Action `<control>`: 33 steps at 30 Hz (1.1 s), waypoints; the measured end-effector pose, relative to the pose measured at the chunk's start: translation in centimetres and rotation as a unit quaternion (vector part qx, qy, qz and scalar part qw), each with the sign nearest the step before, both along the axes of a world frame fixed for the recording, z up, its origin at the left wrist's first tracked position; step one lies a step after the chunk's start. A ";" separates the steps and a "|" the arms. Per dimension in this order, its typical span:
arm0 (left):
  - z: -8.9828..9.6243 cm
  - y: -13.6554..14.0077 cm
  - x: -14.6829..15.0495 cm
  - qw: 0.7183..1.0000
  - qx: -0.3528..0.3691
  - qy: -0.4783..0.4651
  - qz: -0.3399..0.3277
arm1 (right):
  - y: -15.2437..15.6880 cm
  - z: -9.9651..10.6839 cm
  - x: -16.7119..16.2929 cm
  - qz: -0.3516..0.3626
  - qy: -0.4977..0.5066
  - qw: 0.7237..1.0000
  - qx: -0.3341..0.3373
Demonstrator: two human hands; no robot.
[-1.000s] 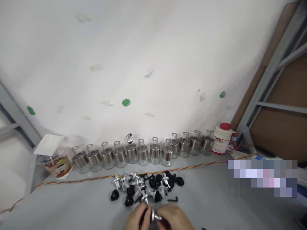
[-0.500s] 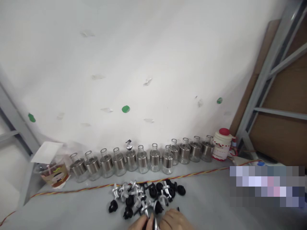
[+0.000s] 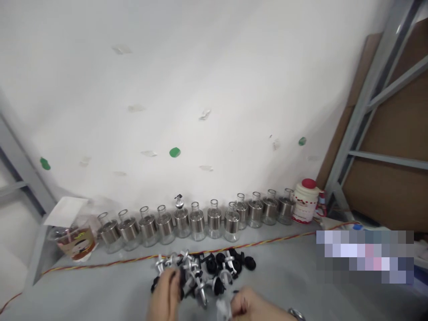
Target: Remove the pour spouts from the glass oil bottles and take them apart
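Note:
My left hand (image 3: pixel 165 294) reaches over the left side of a pile of small parts, its fingers bent round a black stopper (image 3: pixel 182 277) that they partly cover. My right hand (image 3: pixel 250 303), lower and to the right, pinches a pale, blurred silver pourer part (image 3: pixel 223 308) at the bottom edge of the view. Between and beyond the hands lie loose silver pourer parts (image 3: pixel 200 290) and black stoppers (image 3: pixel 219 285), heaped together on the grey tabletop (image 3: pixel 113 290).
Several glass bottles with metal bands (image 3: pixel 197 220) stand in a row along the wall; one bears a silver pourer (image 3: pixel 179 202). A twisted red-yellow cord (image 3: pixel 267 242) runs in front of them. At the left is a plastic cup (image 3: pixel 78 243), at the right a red-lidded jar (image 3: pixel 306 203).
My left hand has moved up and left onto the pile, away from my right hand. My right hand has come further into view, holding the pale part. The view shifted slightly.

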State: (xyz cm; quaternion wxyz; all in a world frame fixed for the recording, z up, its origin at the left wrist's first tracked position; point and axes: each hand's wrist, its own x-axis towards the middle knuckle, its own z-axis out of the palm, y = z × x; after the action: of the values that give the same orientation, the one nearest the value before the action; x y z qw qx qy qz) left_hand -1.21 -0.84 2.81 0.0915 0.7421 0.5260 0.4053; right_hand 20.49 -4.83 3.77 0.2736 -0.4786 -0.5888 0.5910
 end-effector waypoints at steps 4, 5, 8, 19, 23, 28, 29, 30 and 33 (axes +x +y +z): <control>0.8 2.9 -2.9 0.994 0.009 0.105 0.028 | 1.1 -0.4 2.0 -0.156 -0.130 0.977 0.070; 0.6 3.3 -3.2 0.988 0.025 0.151 0.032 | 1.2 -0.4 2.7 -0.172 -0.183 0.964 0.091; -0.4 3.7 -3.3 0.965 0.066 0.249 0.043 | 1.2 -0.3 4.8 -0.176 -0.333 0.916 0.140; -1.5 3.3 -2.9 0.958 0.159 0.235 0.050 | 1.1 -0.2 4.8 -0.168 -0.400 0.881 0.187; -2.2 3.4 -2.8 0.960 0.163 0.221 0.046 | 0.8 1.3 4.0 -0.162 -0.501 0.829 0.188; -3.0 3.6 -2.5 0.965 0.174 0.191 0.035 | 2.1 4.4 1.5 -0.186 -0.467 0.813 0.294; -3.0 3.7 -2.5 0.967 0.174 0.183 0.030 | 2.7 4.9 0.8 -0.181 -0.422 0.825 0.329; -3.0 3.7 -2.4 0.969 0.174 0.174 0.026 | 3.5 5.3 0.0 -0.169 -0.366 0.840 0.362; -2.6 3.6 -2.4 0.974 0.165 0.153 0.021 | 6.4 5.8 -2.5 -0.163 -0.199 0.864 0.433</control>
State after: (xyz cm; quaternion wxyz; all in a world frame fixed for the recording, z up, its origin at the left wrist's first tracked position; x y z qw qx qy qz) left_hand -3.65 2.76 0.18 -0.1217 0.7890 0.4752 0.3700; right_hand 18.04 1.55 9.61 0.4226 -0.5087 -0.7411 0.1159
